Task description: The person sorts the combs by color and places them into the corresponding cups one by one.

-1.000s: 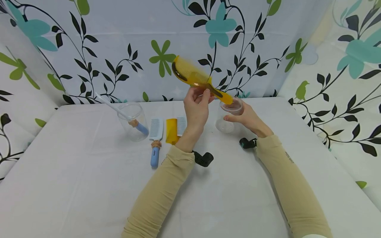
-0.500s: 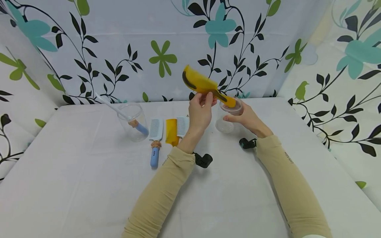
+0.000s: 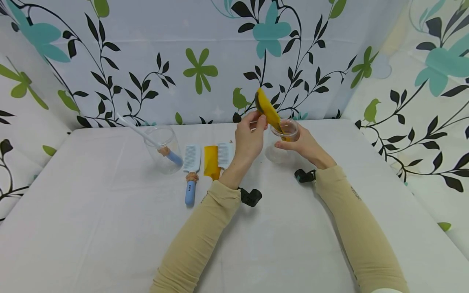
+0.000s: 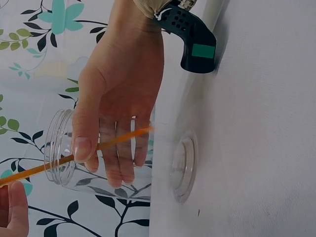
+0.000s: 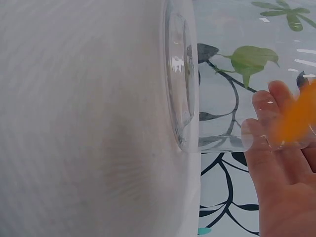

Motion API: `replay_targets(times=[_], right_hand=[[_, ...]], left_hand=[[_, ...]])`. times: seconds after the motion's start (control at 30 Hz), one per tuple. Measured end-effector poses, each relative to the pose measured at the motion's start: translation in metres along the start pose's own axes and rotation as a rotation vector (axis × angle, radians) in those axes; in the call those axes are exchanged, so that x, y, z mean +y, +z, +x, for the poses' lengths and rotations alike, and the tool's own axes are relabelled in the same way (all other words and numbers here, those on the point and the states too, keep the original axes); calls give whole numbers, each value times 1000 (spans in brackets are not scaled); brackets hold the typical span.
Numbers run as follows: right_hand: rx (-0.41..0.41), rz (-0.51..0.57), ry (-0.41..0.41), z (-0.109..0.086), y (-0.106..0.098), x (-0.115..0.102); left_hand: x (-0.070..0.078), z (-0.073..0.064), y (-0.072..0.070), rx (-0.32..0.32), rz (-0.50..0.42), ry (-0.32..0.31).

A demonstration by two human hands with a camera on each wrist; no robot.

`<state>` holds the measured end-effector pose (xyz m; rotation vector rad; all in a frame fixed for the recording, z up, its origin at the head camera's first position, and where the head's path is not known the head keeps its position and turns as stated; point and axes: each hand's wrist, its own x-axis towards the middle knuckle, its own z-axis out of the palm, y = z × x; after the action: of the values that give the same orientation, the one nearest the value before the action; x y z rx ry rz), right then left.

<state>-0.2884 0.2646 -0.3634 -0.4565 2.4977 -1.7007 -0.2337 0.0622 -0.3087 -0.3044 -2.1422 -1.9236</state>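
In the head view my left hand (image 3: 249, 140) pinches a yellow comb (image 3: 266, 106) with a dark streak, its toothed head tilted up. The comb's handle goes down through the mouth of a clear jar (image 3: 275, 153). My right hand (image 3: 307, 147) holds this jar upright on the table, thumb on the near side and fingers behind. Seen from the left wrist, the comb (image 4: 29, 171) is a thin orange strip running into the jar (image 4: 60, 148). The right wrist view shows the right hand's fingers (image 5: 264, 148) behind the glass and a blurred orange patch.
Left on the white table (image 3: 110, 228) stands a clear cup (image 3: 161, 162) holding a blue-handled utensil. Beside it lie a light blue comb (image 3: 191, 177), a yellow comb (image 3: 211, 160) and another pale comb (image 3: 224, 154), partly behind the left arm. Patterned cloth walls surround the table.
The left hand has moved slightly right and turned the comb steeper. Its handle has gone from above the jar's mouth down into the jar. The right hand and jar have stayed put.
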Motion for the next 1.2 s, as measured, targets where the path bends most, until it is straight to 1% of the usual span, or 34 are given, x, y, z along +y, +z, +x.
replay_targets(times=[0.17, 0.37, 0.53, 0.73, 0.93, 1.1, 1.2], right_hand=[[-4, -2, -3, 0, 0, 1], [3, 7, -13, 0, 1, -1], [-8, -10, -21, -1, 1, -1], [-11, -20, -26, -1, 1, 0], [5, -4, -13, -1, 0, 2], [-4, 6, -13, 0, 2, 1], [-4, 4, -25, 1, 1, 2]], left_hand=[[0, -1, 0, 5, -10, 28], [2, -1, 0, 0, -17, 17], [3, -1, -1, -3, -22, 10], [2, -2, -1, -3, -23, 19], [5, -2, -2, -9, -38, 26], [11, 0, -10, -13, -55, 57], [14, 1, -19, -31, -25, 81]])
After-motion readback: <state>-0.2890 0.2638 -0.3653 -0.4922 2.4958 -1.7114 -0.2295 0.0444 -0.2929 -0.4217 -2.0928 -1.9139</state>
